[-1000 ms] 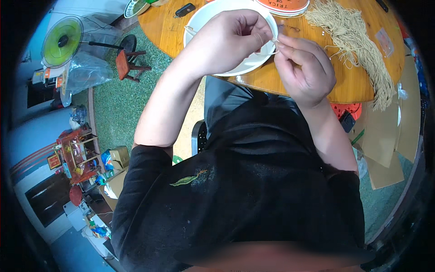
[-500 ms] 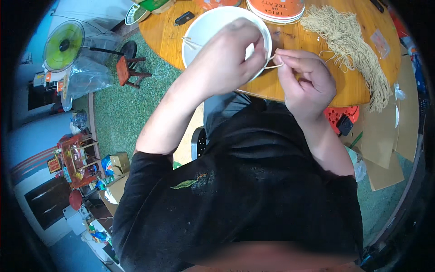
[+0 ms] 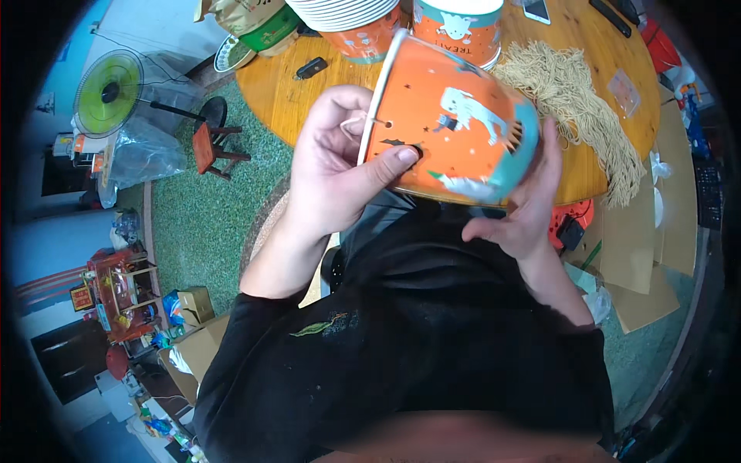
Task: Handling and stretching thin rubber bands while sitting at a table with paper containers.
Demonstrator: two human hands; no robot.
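An orange paper bucket (image 3: 440, 116) with a teal base band and Halloween-style figures lies tipped on its side in the air, its white rim to the left. My left hand (image 3: 332, 166) grips it at that rim, thumb pressed on the outer wall and fingers inside the mouth. Beside those fingers shows a bit of beige cord (image 3: 353, 123), near a small hole in the wall. At the bucket's base my right hand (image 3: 529, 201) is spread with thumb and fingers apart; I cannot tell whether it touches the base.
A heap of beige cords (image 3: 579, 108) lies on the round wooden table (image 3: 270, 96). Stacked buckets (image 3: 363, 35), another patterned bucket (image 3: 457, 35), a black key fob (image 3: 310, 68) and a phone (image 3: 536, 9) are there too. Cardboard (image 3: 629, 231) stands at the right; a small stool (image 3: 212, 149) is at the left.
The bucket, earlier upright with its mouth facing up, is now lifted and turned on its side. My left hand has shifted to its rim; my right hand has let go of the cord.
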